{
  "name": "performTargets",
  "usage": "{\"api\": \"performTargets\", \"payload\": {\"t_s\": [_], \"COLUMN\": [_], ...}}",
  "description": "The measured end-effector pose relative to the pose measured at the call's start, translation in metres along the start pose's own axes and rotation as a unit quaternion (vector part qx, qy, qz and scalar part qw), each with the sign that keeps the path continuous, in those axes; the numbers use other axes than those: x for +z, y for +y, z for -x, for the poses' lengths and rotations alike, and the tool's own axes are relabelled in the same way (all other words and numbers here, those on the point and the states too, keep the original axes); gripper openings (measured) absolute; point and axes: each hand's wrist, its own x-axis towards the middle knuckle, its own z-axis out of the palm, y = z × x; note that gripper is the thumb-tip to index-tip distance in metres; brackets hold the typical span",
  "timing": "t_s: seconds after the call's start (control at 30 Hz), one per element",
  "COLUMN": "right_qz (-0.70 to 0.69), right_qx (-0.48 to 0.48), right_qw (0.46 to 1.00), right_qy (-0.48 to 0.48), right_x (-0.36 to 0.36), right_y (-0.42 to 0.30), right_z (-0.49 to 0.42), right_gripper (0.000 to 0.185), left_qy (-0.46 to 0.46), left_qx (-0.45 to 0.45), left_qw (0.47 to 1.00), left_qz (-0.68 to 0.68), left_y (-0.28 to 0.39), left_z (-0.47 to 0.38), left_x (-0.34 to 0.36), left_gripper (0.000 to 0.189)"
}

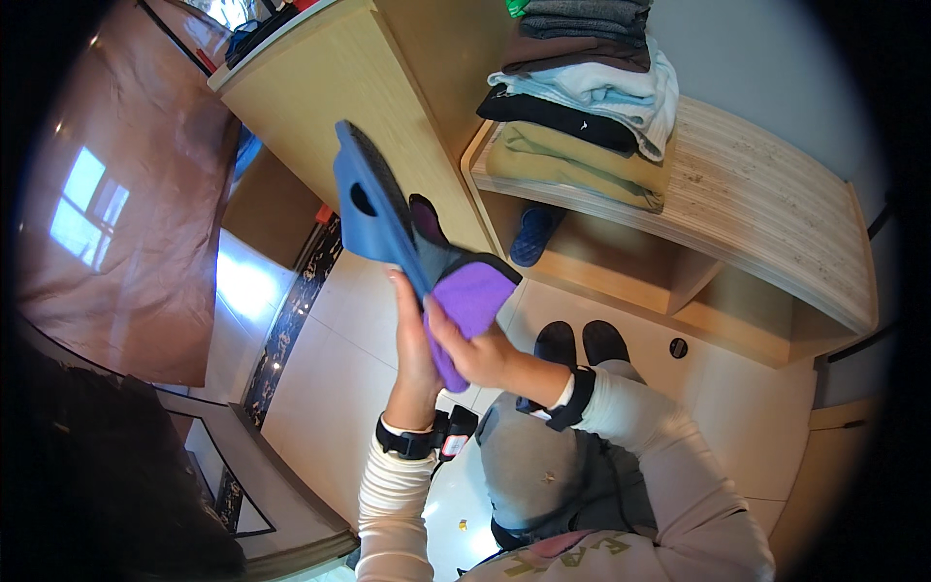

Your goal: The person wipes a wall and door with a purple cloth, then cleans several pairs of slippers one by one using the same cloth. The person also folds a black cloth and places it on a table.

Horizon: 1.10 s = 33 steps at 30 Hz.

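Between my two hands I hold up a blue, dark grey and purple item (378, 222) whose exact kind I cannot tell. Its long blue part has a dark oval hole and a dark textured edge. The lower part is purple cloth with black edging, and a small dark loop or flap stands out beside it. My left hand (416, 349) supports it from the left, thumb along the blue side. From the right, my right hand (476, 356) grips the purple end with the thumb pressed on it. Both palms' inner contact is hidden.
Folded clothes (582, 124) are stacked on a wood-patterned low bench (749, 196). A dark blue slipper (537, 233) sits in its open shelf. A tall wooden cabinet (327, 94) stands beyond the item. My shoes (604, 342) and a small black disc (678, 348) are on the tiled floor (327, 393).
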Motion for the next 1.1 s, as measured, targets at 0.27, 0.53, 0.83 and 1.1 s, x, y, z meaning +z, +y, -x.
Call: {"api": "performTargets", "payload": {"t_s": [0.27,0.53,0.83,1.1], "right_qz": [-0.096,0.175,0.132,0.011], "right_qx": [0.028,-0.151,-0.202,0.130], "right_qw": [0.994,0.972,0.961,0.978], "right_qy": [-0.039,-0.039,0.133,0.162], "right_x": [-0.006,-0.007,-0.018,-0.066], "right_y": [-0.004,0.006,0.037,0.020], "right_z": [-0.009,-0.005,-0.005,-0.075], "right_gripper": [0.034,0.060,0.032,0.045], "left_qy": [-0.055,-0.050,-0.152,-0.203], "left_qx": [0.017,0.022,0.002,-0.048], "left_qw": [0.994,0.998,0.980,0.937], "left_qz": [-0.090,0.020,-0.125,-0.282], "left_y": [-0.004,-0.007,-0.015,-0.022], "left_z": [0.006,0.014,0.027,0.040], "left_x": [-0.003,-0.016,-0.028,-0.041], "left_gripper": [0.068,0.063,0.063,0.065]}}
